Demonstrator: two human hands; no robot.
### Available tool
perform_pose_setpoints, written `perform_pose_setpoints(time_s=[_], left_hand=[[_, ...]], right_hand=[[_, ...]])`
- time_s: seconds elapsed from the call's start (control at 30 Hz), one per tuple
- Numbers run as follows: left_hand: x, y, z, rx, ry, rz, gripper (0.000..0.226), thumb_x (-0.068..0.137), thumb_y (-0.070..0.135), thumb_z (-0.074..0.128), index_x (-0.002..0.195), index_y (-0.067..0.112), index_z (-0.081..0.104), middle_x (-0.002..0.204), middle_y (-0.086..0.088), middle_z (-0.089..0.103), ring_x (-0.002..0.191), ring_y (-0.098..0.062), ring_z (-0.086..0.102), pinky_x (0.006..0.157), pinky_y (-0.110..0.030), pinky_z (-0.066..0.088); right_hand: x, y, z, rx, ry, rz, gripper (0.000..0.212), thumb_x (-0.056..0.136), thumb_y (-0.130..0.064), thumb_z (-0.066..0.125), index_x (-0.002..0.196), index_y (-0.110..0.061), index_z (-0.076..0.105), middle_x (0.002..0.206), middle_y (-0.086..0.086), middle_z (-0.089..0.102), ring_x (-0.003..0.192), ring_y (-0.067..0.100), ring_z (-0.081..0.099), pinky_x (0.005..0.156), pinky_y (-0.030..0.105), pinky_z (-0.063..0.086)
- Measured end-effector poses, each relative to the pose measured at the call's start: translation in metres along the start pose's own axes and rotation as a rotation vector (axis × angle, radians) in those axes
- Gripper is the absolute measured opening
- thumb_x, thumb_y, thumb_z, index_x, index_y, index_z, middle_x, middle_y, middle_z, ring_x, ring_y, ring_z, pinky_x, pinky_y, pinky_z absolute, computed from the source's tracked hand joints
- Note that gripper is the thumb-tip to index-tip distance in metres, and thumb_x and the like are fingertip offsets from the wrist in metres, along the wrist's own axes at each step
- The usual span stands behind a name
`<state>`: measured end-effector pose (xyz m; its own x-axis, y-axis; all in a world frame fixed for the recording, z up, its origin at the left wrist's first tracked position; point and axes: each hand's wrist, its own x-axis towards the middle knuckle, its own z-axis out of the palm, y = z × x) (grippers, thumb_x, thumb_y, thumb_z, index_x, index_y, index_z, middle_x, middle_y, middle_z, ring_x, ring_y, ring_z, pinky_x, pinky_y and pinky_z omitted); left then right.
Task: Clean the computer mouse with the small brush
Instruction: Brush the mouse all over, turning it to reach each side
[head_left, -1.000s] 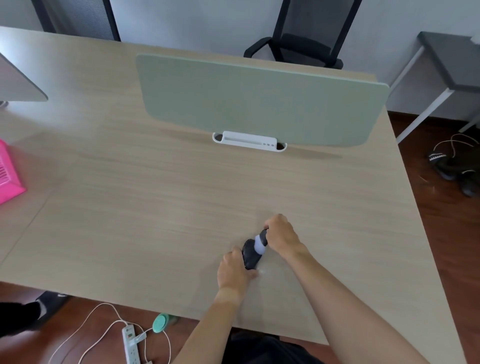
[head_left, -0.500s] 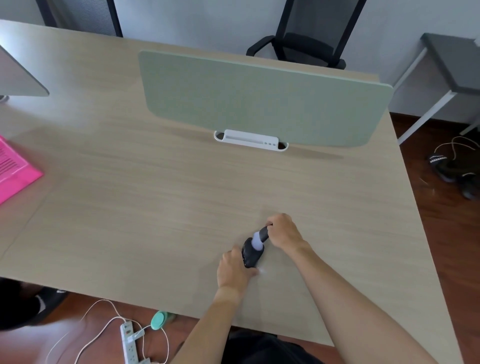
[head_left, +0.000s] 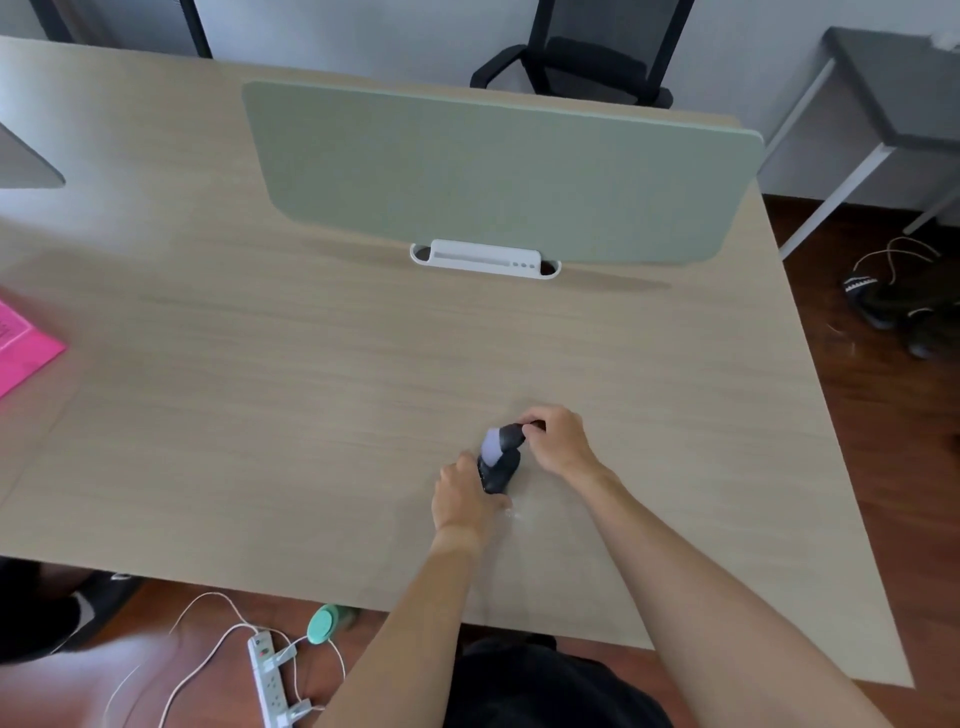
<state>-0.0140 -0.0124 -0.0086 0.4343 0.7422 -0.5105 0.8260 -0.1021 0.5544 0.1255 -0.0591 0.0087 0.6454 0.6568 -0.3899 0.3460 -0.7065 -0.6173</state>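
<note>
Left hand (head_left: 464, 501) gripping mouse (head_left: 497, 472), right hand (head_left: 558, 439) pinching brush (head_left: 500, 441)

**One head-worn view, looking forward and down**

A single wide-angle camera sat on the person's head, tilted down over the desk (head_left: 260, 415). It looked from above and behind the two hands, with the left hand (head_left: 465, 499) and right hand (head_left: 558, 441) low and right of centre, close beneath the lens (both forearms ran out of the bottom edge). Beyond the grip, the view reached the green divider panel (head_left: 493, 176) and a black chair (head_left: 587, 57) at the far side. No second view shared the scene.
</note>
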Motion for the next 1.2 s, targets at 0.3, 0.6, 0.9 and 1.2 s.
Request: perform_pose_setpoints(time_s=[0.3,0.6,0.9,1.2], left_hand=[[0.006,-0.005,0.007,0.018,0.016,0.0,0.053,0.058,0.023,0.083,0.101,0.011,0.055,0.094,-0.007,0.065,0.088,-0.031,0.063,0.063,-0.033,0.051],[0.012,0.0,0.008,0.248,0.028,0.101,0.074,0.061,0.04,0.084,0.112,0.013,0.037,0.092,-0.007,0.064,0.086,-0.031,0.066,0.061,-0.036,0.052],[0.04,-0.002,-0.011,0.775,-0.126,0.58,0.078,0.078,0.027,0.069,0.142,0.03,0.025,0.147,0.0,0.028,0.111,-0.031,0.053,0.087,-0.043,0.049],[0.057,0.0,-0.022,0.614,-0.332,0.538,0.088,0.056,0.016,0.086,0.132,0.025,0.044,0.132,0.0,0.045,0.113,-0.03,0.056,0.093,-0.04,0.05]], right_hand=[[-0.018,0.025,0.001,-0.222,0.127,0.078,0.031,0.087,0.0,0.047,0.097,-0.011,0.074,0.105,0.009,0.068,0.094,0.028,0.062,0.08,0.035,0.049],[-0.029,0.03,0.016,-0.145,0.077,0.085,0.025,0.093,-0.011,0.049,0.095,-0.017,0.073,0.1,0.005,0.068,0.094,0.026,0.062,0.08,0.036,0.047],[-0.031,0.016,0.018,-0.055,0.028,0.029,0.024,0.085,-0.018,0.043,0.062,-0.022,0.051,0.084,0.009,0.059,0.081,0.034,0.058,0.068,0.036,0.046],[-0.037,0.014,0.008,-0.102,0.109,0.149,0.023,0.086,-0.013,0.048,0.088,-0.011,0.071,0.093,0.007,0.067,0.089,0.029,0.062,0.079,0.036,0.05]])
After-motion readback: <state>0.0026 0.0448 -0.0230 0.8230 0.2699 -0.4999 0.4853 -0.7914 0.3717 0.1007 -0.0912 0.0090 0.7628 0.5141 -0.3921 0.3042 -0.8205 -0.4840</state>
